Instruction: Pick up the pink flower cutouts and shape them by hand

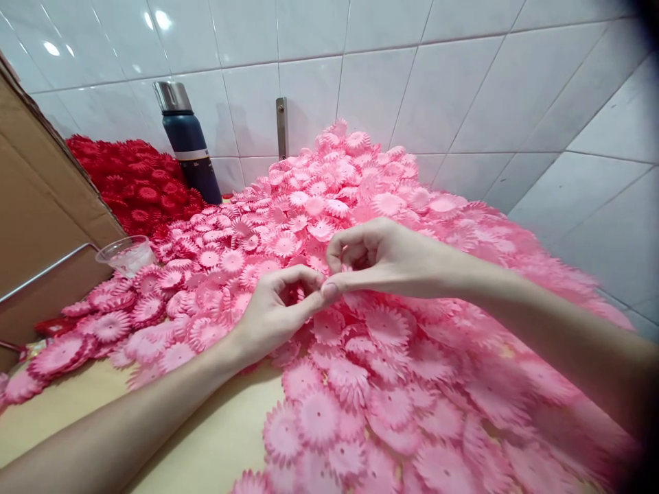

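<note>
My left hand (275, 305) and right hand (378, 259) are meeting over round, pink, fringed discs (387, 326); whether clamped, I cannot tell.

A dark blue bottle (191, 152) stands by the tiled wall (458, 96).

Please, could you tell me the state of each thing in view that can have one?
Left hand: curled, fingertips meeting the right thumb; anything held is unclear.
Right hand: fingers curled, thumb extended; anything held is unclear.
Pink pieces: loosely heaped, fringed.
Red pieces: heaped by the wall.
Bottle: standing, capped.
Clear cup: uncovered, rim up; contents unclear.
Table: partly covered by pink pieces.
</note>
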Available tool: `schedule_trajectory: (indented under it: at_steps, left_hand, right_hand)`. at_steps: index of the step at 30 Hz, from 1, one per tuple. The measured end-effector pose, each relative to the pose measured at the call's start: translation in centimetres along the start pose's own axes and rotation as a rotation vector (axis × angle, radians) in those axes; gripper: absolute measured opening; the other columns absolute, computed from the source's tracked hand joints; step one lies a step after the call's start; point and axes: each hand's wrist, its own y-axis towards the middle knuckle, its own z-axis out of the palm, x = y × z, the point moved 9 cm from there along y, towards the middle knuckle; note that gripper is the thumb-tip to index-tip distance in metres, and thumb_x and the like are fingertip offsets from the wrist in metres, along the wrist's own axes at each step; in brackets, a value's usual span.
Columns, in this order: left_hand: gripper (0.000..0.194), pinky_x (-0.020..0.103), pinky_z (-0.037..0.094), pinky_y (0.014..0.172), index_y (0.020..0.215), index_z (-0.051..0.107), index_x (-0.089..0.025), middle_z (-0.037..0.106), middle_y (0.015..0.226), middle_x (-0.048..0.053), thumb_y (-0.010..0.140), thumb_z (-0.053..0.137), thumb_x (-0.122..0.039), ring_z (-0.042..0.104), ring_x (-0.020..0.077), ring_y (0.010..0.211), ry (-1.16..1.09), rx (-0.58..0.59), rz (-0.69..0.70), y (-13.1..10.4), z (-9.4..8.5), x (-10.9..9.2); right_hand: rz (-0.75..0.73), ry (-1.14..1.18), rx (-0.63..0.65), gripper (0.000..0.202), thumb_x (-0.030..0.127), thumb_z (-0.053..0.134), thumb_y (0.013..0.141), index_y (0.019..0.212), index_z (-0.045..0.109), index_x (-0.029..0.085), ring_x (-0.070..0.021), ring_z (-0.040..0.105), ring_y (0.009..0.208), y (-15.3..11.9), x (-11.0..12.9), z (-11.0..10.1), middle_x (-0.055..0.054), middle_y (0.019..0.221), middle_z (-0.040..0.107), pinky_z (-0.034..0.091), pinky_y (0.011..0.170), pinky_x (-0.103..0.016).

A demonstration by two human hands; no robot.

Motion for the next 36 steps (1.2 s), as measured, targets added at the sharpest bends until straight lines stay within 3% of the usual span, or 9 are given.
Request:
schedule_trajectory:
  at_steps: [5, 8, 12, 19, 24, 27, 30, 33, 36]
  left_hand:
    - [0.022, 0.021, 0.037, 0.055, 0.072, 0.063, -0.016, 0.056, 0.065, -0.003, 0.078, 0.072, -0.034, 0.047, 0.0068, 0.057, -0.004, -0.145, -0.038, -0.2, -1.4, 0.4]
    - [0.017, 0.02, 0.039, 0.054, 0.076, 0.065, -0.017, 0.06, 0.068, -0.002, 0.078, 0.073, -0.031, 0.049, 0.0064, 0.057, -0.079, -0.162, -0.025, -0.2, -1.5, 0.4]
    - [0.013, 0.02, 0.039, 0.052, 0.084, 0.067, -0.018, 0.064, 0.073, -0.001, 0.079, 0.073, -0.029, 0.052, 0.0064, 0.057, -0.133, -0.148, -0.016, -0.2, -1.3, 0.1]
    - [0.016, 0.021, 0.039, 0.053, 0.084, 0.068, -0.018, 0.061, 0.069, -0.003, 0.079, 0.072, -0.032, 0.049, 0.0071, 0.056, -0.124, -0.156, -0.017, -0.2, -1.5, -0.4]
    - [0.017, 0.021, 0.038, 0.053, 0.081, 0.066, -0.016, 0.061, 0.068, -0.002, 0.08, 0.071, -0.032, 0.05, 0.0076, 0.056, -0.15, -0.111, -0.059, -0.3, -1.0, 0.0]
    - [0.019, 0.02, 0.04, 0.054, 0.093, 0.065, -0.02, 0.063, 0.075, -0.002, 0.078, 0.073, -0.027, 0.053, 0.0081, 0.06, -0.188, -0.135, -0.065, -0.4, -1.1, 0.1]
    - [0.019, 0.02, 0.039, 0.052, 0.097, 0.063, -0.024, 0.061, 0.072, -0.004, 0.08, 0.07, -0.023, 0.051, 0.0076, 0.057, -0.221, -0.132, -0.08, -0.5, -1.1, 0.0]
    - [0.004, 0.02, 0.037, 0.05, 0.084, 0.068, -0.02, 0.061, 0.071, -0.002, 0.082, 0.064, -0.02, 0.047, 0.0069, 0.054, -0.161, -0.11, -0.048, -0.4, -1.0, -0.6]
    - [0.007, 0.02, 0.039, 0.052, 0.084, 0.071, -0.018, 0.061, 0.071, -0.001, 0.08, 0.067, -0.022, 0.048, 0.0073, 0.056, -0.111, -0.112, -0.025, -0.4, -1.0, -0.9]
  right_hand:
    - [-0.013, 0.042, -0.345, 0.023, 0.034, 0.08, 0.067, 0.076, 0.065, 0.019, -0.013, 0.062, 0.062, -1.3, 0.6, -5.1, 0.0, 0.068, 0.066, 0.048, 0.056, -0.026]
    - [0.017, -0.007, -0.346, 0.027, 0.032, 0.083, 0.063, 0.083, 0.069, 0.019, -0.0172, 0.066, 0.073, -1.7, 0.5, -6.1, -0.004, 0.079, 0.071, 0.052, 0.062, -0.029]
    - [0.052, -0.074, -0.251, 0.026, 0.033, 0.08, 0.067, 0.084, 0.065, 0.021, -0.021, 0.068, 0.073, -1.5, 0.5, -4.8, -0.003, 0.073, 0.071, 0.051, 0.059, -0.031]
    - [0.001, -0.172, -0.169, 0.029, 0.032, 0.077, 0.074, 0.081, 0.05, 0.022, -0.0114, 0.052, 0.05, -1.1, 1.4, -2.7, 0.003, 0.059, 0.059, 0.039, 0.044, -0.027]
    - [-0.085, -0.266, -0.227, 0.035, 0.037, 0.074, 0.077, 0.072, 0.043, 0.022, -0.0091, 0.039, 0.047, -1.1, 2.3, -2.6, 0.004, 0.054, 0.045, 0.029, 0.042, -0.028]
    - [-0.083, -0.242, -0.263, 0.039, 0.04, 0.072, 0.079, 0.068, 0.04, 0.022, -0.0075, 0.03, 0.045, -1.2, 2.4, -2.7, 0.006, 0.051, 0.037, 0.022, 0.04, -0.028]
    - [-0.07, -0.266, -0.199, 0.041, 0.044, 0.075, 0.076, 0.066, 0.042, 0.021, -0.0071, 0.029, 0.046, -1.1, 2.4, -2.0, 0.006, 0.051, 0.036, 0.02, 0.04, -0.027]
    - [-0.084, -0.34, -0.159, 0.039, 0.049, 0.072, 0.076, 0.062, 0.051, 0.019, -0.0072, 0.031, 0.047, -1.0, 2.6, -1.4, 0.005, 0.051, 0.038, 0.02, 0.041, -0.027]
    - [-0.088, -0.445, -0.187, 0.046, 0.055, 0.064, 0.081, 0.055, 0.057, 0.018, -0.0071, 0.026, 0.043, -0.9, 2.8, -1.5, 0.004, 0.046, 0.035, 0.017, 0.041, -0.028]
